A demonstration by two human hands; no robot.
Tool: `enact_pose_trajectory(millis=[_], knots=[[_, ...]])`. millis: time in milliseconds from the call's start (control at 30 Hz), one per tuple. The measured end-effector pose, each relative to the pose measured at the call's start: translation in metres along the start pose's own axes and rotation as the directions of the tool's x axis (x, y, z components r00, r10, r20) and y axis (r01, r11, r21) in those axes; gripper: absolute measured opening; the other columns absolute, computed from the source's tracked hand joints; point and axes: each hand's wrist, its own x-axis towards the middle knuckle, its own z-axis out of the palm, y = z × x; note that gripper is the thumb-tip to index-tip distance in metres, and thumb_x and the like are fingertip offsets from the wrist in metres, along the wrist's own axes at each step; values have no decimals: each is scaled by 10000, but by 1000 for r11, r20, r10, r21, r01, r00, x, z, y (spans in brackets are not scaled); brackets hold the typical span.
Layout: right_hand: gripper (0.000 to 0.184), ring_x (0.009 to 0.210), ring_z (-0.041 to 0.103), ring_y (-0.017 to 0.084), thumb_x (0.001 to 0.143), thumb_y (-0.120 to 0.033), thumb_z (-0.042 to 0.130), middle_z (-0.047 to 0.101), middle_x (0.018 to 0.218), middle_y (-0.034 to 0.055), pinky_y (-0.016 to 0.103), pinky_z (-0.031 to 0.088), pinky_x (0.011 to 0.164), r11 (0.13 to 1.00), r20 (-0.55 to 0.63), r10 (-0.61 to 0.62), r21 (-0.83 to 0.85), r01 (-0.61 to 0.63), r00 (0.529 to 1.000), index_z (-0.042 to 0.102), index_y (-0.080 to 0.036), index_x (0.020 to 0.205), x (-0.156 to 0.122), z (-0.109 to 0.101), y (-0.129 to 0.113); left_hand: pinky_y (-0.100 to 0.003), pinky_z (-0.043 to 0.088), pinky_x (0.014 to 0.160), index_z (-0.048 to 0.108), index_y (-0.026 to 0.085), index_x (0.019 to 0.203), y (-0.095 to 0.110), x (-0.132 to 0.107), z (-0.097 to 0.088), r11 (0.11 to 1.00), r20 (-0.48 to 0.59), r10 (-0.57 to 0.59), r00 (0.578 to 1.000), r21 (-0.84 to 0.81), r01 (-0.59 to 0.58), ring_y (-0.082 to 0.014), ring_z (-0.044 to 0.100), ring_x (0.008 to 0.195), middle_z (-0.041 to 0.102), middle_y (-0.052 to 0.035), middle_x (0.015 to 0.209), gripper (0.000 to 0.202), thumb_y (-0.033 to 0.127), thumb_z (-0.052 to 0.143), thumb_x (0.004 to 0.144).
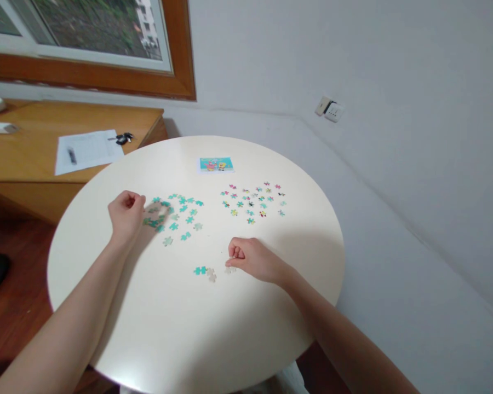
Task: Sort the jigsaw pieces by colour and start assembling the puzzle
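My left hand [125, 216] hovers at the left edge of a spread of teal and pale jigsaw puzzle pieces [173, 225]; its fingers are pinched together, and whatever they may hold is hidden. Thumb and fingers of my right hand [254, 259] are closed on a pale puzzle piece [230, 270] low at the table surface. Just left of it lie a teal piece [200, 271] and pale pieces [211, 274], touching one another. Farther back on the right is a second spread of multicoloured puzzle pieces [263, 214].
Everything lies on a round white table [156, 328]. A small cartoon picture card [216, 164] sits near its far edge. Behind to the left, a wooden desk [36, 123] bears a paper sheet [88, 150] and keys [124, 138]. A wall [394, 137] stands to the right.
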Motion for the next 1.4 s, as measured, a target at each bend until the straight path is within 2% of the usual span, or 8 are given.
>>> enact_pose_trajectory(millis=[367, 467, 533, 667, 733, 900, 1200, 1400], knots=[[201, 521, 546, 87, 654, -282, 706, 585, 635, -29, 230, 433, 526, 866, -160, 31, 497, 53, 987, 597, -169, 780, 46, -18, 10, -238, 292, 484, 471, 185, 521, -6, 2, 2, 999, 22, 29, 999, -34, -29, -90, 382, 467, 433, 48, 459, 155, 158, 553, 650], [286, 599, 607, 125, 624, -399, 736, 625, 664, 3, 257, 489, 561, 801, -283, 36, 582, 141, 959, 589, -177, 730, 62, -13, 9, -241, 293, 458, 482, 191, 510, 1, -6, 4, 995, 162, 16, 987, -97, 0, -95, 365, 435, 413, 38, 439, 197, 231, 550, 691], [312, 693, 642, 149, 616, -437, 747, 656, 720, 23, 291, 536, 654, 766, -366, 11, 602, 228, 931, 593, -184, 715, 67, -5, 7, -240, 265, 426, 487, 191, 507, 10, -19, 7, 984, 434, -1, 901, -160, 78, -95, 335, 414, 389, 30, 434, 291, 350, 537, 745], [205, 821, 653, 166, 717, -387, 700, 689, 837, 52, 333, 546, 794, 774, -583, -137, 442, 454, 801, 635, -192, 711, 64, 14, 5, -228, 232, 417, 541, 164, 588, 27, -50, 16, 983, 783, 16, 621, -126, 132, -84, 328, 421, 400, 33, 457, 472, 602, 524, 762], [108, 846, 647, 163, 773, -293, 662, 688, 865, 49, 333, 537, 803, 805, -652, -263, 257, 534, 711, 657, -207, 708, 60, 18, 5, -221, 221, 423, 554, 150, 640, 33, -61, 20, 981, 852, 15, 524, -114, 158, -75, 323, 429, 429, 31, 483, 535, 668, 497, 763], [152, 765, 611, 138, 814, -134, 613, 644, 800, 19, 283, 508, 695, 819, -660, -495, -137, 557, 566, 689, -237, 734, 52, 17, 7, -221, 187, 429, 558, 142, 755, 37, -69, 22, 955, 919, 21, 394, -135, 265, -58, 287, 429, 463, 38, 526, 520, 660, 514, 776], [188, 738, 584, 120, 853, -103, 567, 635, 767, 13, 248, 484, 651, 744, -585, -641, -316, 588, 497, 680, -221, 759, 49, 23, 3, -197, 205, 447, 581, 129, 738, 42, -71, 19, 941, 920, -37, 391, -99, 323, -45, 326, 453, 492, 44, 533, 302, 414, 677, 706], [188, 803, 619, 145, 874, -165, 532, 671, 825, 33, 290, 508, 734, 823, -597, -532, -199, 532, 600, 699, -240, 831, 48, 21, 3, -193, 247, 457, 581, 126, 686, 43, -73, 21, 918, 894, -79, 441, -107, 382, -47, 368, 453, 539, 26, 525, 239, 335, 689, 644]])
